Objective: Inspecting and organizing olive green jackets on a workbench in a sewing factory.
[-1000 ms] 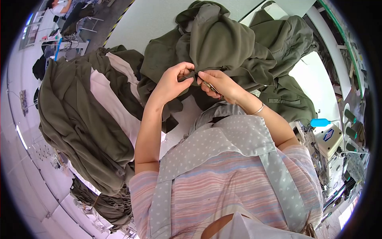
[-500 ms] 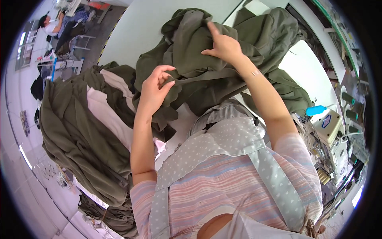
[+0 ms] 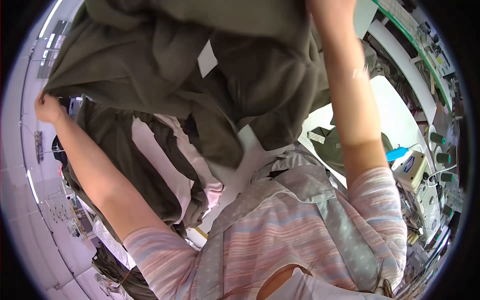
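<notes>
A large olive-green garment is lifted and spread in front of me, blurred at its lower edges. At the far left, my left hand is closed around a corner of it, pulling the cloth out taut. My right hand is up at the top edge of the view, closed on the garment's right side; its fingertips are mostly cut off or hidden. The raised cloth covers much of the white table behind it. What kind of garment it is, I cannot tell.
On my left hangs a heap of olive cloth with pale pink strips. Another olive piece lies on the white table at right. Beside it stand a sewing machine with a blue-handled item and several green thread cones.
Both hands went from resting over the crumpled garment to lifting it. My left hand swung far out left and closed on a corner; my right moved up and right. The cloth rose and spread.
</notes>
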The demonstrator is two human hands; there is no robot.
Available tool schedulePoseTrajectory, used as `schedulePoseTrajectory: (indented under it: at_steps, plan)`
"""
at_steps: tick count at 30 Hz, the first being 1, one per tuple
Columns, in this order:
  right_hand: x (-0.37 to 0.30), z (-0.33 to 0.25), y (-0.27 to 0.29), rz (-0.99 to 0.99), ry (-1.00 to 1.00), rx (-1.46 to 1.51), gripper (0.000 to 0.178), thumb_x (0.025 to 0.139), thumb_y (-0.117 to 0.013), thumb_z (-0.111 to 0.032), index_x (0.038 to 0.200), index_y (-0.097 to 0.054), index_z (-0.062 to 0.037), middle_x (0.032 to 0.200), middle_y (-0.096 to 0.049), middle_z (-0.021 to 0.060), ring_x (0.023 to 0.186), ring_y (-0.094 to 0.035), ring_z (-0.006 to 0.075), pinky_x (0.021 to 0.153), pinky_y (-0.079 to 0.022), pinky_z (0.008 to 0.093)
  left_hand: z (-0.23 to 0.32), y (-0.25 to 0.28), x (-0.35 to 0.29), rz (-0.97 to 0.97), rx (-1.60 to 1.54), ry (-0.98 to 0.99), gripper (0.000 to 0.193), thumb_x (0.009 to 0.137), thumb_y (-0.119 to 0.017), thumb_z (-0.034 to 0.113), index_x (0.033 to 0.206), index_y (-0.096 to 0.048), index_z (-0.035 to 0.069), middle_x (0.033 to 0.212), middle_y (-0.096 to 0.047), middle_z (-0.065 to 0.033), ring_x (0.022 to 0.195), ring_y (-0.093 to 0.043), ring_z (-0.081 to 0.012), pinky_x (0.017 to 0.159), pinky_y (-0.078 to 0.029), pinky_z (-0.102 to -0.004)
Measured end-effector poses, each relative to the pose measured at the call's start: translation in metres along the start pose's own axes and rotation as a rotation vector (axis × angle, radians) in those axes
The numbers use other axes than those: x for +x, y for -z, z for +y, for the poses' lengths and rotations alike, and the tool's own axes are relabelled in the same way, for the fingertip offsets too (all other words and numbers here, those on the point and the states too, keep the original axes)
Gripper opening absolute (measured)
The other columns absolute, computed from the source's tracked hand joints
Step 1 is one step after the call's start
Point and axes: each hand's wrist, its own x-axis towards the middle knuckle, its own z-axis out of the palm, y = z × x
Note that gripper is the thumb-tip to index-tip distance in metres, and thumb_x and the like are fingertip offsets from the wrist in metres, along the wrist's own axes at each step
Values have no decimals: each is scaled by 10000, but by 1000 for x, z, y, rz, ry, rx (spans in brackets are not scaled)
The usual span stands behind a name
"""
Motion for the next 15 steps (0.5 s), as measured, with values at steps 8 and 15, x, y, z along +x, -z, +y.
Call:
schedulePoseTrajectory:
  at_steps: [8, 15]
  plan:
    - [-283, 27, 109, -1198, -331, -502, 144, 703, -654, -149, 785, -566, -71, 731, -574, 111, 690, -594, 312, 589, -478, 410, -32, 27, -70, -252, -1015, 704, 273, 894, -340, 42, 1017, -533, -107, 1072, -586, -198, 1024, -586, -280, 939, -482, -425]
    - [-287, 58, 161, -1013, -627, -940, 271, 761, -673, -237, 1005, -587, -156, 816, -640, 118, 753, -623, 312, 638, -495, 414, -38, 33, -178, -398, -624, 956, 213, 848, -394, 129, 794, -570, 21, 767, -578, -92, 743, -535, -212, 735, -446, -335]
